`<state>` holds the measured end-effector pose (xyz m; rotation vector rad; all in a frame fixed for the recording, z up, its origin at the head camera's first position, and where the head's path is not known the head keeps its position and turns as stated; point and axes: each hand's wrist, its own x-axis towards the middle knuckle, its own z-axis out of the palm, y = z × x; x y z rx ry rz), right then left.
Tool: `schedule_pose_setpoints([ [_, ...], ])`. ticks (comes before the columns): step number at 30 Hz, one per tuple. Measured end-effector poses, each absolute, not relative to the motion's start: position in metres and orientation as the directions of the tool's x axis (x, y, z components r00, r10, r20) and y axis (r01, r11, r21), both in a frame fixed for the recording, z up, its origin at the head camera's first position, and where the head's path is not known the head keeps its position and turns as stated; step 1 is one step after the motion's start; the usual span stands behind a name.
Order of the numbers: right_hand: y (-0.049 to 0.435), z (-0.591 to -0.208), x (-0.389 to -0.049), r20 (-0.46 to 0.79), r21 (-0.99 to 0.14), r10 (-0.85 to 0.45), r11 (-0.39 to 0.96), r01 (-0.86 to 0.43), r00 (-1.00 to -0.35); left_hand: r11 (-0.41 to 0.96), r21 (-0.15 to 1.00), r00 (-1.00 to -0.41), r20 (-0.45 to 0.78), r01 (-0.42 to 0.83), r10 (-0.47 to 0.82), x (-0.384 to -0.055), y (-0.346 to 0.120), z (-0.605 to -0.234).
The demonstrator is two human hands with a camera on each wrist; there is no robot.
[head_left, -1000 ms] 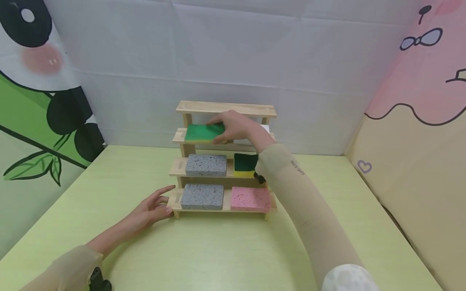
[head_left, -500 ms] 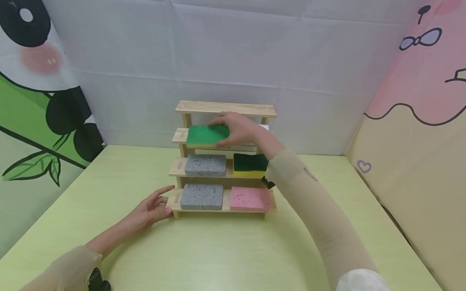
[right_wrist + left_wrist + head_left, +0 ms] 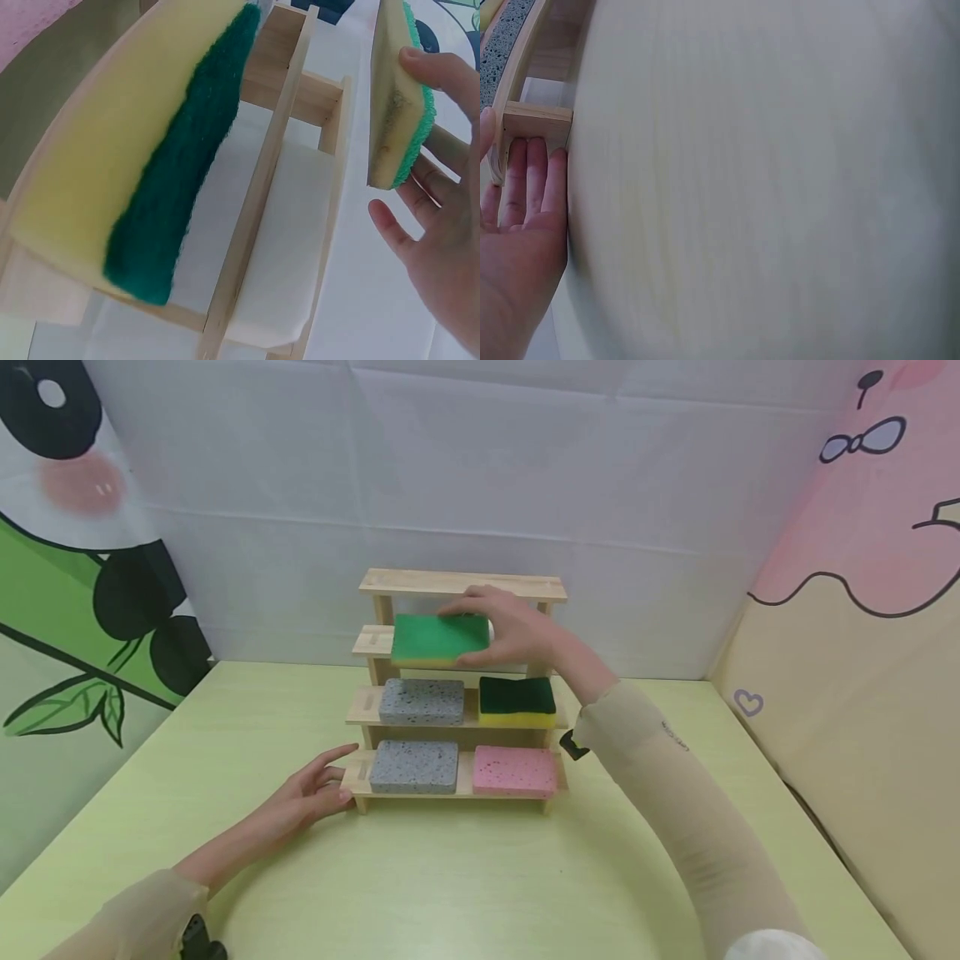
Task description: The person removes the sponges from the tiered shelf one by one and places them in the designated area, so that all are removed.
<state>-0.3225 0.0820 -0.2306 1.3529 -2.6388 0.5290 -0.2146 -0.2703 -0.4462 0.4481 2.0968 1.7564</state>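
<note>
My right hand [image 3: 513, 627] pinches a green-topped yellow sponge [image 3: 435, 639] by its right side, in front of the second board from the top of a stepped wooden rack [image 3: 461, 582]. In the right wrist view the sponge [image 3: 394, 112] is off the boards, thumb on its yellow face and fingers by the green scouring side. My left hand [image 3: 303, 797] touches the left end of the rack's lowest board, its fingers straight. The left wrist view shows those fingers [image 3: 535, 176] against the wooden end piece, just under the board.
Grey speckled sponges [image 3: 422, 702] sit at left on the lower two boards. Right of them are a dark green and yellow sponge [image 3: 517, 702] and a pink one [image 3: 515, 770]. A white block [image 3: 285, 247] lies on the second board. A white cloth [image 3: 480, 460] hangs behind.
My right hand has lifted the green sponge off the second board and moved it slightly right and forward, toward me. The left hand has stayed at the rack's end.
</note>
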Motion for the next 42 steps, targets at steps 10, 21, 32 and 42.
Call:
schedule_pose_setpoints([
  [10, 0.113, -0.235, -0.312, 0.390, -0.227, -0.719, 0.530, -0.817, -0.575, 0.183, 0.983, -0.888, -0.091, -0.007, 0.450, -0.215, -0.269, -0.446],
  [21, 0.152, -0.241, -0.300, 0.439, -0.220, -0.709, 0.511, -0.831, -0.552, 0.142, 0.990, -0.882, -0.067, 0.000, 0.466, -0.214, -0.269, -0.447],
  [32, 0.192, -0.245, -0.290, 0.444, -0.248, -0.659, 0.561, -0.790, -0.607, 0.142, 0.990, -0.875, -0.067, 0.002, 0.480, -0.215, -0.270, -0.447],
  [42, 0.224, -0.245, -0.286, 0.425, -0.258, -0.632, 0.602, -0.756, -0.648, 0.138, 0.990, -0.876, -0.072, -0.007, 0.477, -0.216, -0.271, -0.449],
])
